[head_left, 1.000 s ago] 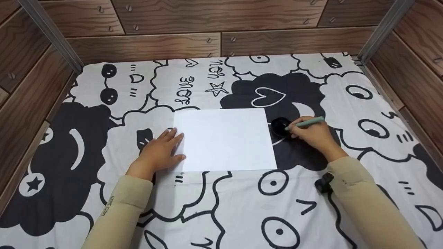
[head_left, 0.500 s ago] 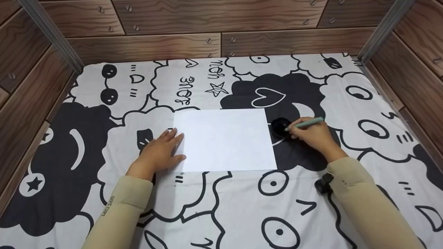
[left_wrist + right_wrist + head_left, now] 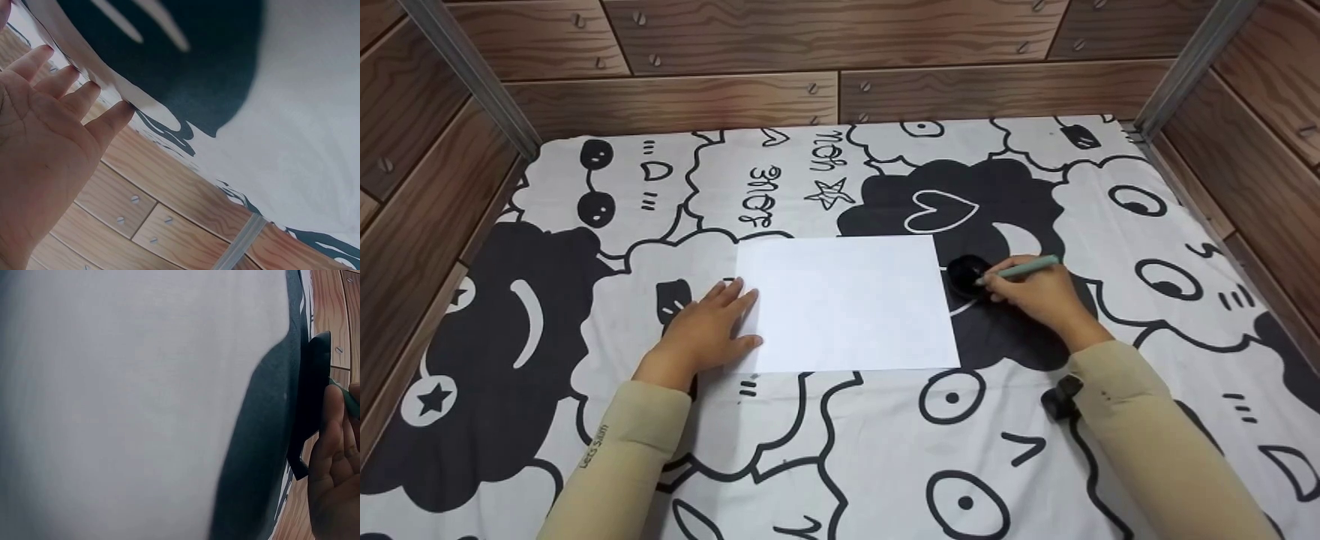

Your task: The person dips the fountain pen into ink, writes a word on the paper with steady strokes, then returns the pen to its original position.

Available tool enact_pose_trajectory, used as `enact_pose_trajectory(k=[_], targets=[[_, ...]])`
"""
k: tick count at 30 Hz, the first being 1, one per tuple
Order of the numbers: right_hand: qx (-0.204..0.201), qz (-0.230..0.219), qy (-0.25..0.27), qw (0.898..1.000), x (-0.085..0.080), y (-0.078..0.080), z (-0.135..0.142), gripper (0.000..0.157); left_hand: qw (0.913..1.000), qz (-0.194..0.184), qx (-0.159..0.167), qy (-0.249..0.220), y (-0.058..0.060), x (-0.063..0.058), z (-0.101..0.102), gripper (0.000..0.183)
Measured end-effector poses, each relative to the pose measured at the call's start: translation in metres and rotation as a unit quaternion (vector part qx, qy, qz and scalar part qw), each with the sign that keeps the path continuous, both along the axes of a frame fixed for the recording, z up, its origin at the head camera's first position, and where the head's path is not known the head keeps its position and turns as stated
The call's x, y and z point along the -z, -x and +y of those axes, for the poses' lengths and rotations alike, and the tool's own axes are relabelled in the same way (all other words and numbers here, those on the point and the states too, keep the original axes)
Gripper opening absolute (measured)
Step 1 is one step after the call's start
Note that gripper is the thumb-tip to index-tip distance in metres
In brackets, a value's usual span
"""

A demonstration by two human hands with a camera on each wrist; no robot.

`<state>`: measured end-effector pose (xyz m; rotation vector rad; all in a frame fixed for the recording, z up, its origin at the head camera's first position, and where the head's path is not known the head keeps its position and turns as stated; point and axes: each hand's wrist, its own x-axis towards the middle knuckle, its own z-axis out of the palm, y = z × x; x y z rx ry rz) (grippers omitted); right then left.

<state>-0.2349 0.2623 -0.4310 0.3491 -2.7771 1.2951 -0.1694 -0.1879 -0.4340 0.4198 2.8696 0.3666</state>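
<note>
A blank white sheet of paper (image 3: 847, 304) lies flat in the middle of the patterned cloth. My left hand (image 3: 701, 330) rests on its left edge, fingers spread; the left wrist view shows the palm and extended fingers of this hand (image 3: 45, 146). Right of the sheet sits a small black bowl (image 3: 964, 271). My right hand (image 3: 1042, 296) pinches a pale green pen-like stick (image 3: 1033, 265), slanted, with its lower end over the bowl's right side. In the right wrist view, the bowl (image 3: 314, 391) stands beside the curled fingers (image 3: 332, 433), and part of the green stick (image 3: 350, 402) shows.
A black-and-white cartoon cloth (image 3: 877, 465) covers the table. Under the right sleeve a small black device (image 3: 1061, 397) is at the wrist. Wood-patterned walls (image 3: 735, 37) enclose the back and sides, with grey metal posts (image 3: 472, 75) at the corners.
The upper end of the green stick has shifted slightly left and down, with small motion of the right fingers. The left hand, paper and bowl stay in place.
</note>
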Motion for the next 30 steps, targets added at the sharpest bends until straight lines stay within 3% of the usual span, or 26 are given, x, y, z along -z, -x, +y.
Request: enact_pose_trajectory(k=[11, 30], targets=[[0.001, -0.006, -0.023, 1.0, -0.0014, -0.001, -0.0001, 0.014, 1.0, 0.008, 0.0, -0.005, 0.0, 0.0013, 0.0001, 0.069], [0.001, -0.003, -0.02, 1.0, -0.0003, -0.0004, 0.0, 0.015, 1.0, 0.007, 0.003, -0.004, 0.0, 0.0017, -0.0013, 0.069]])
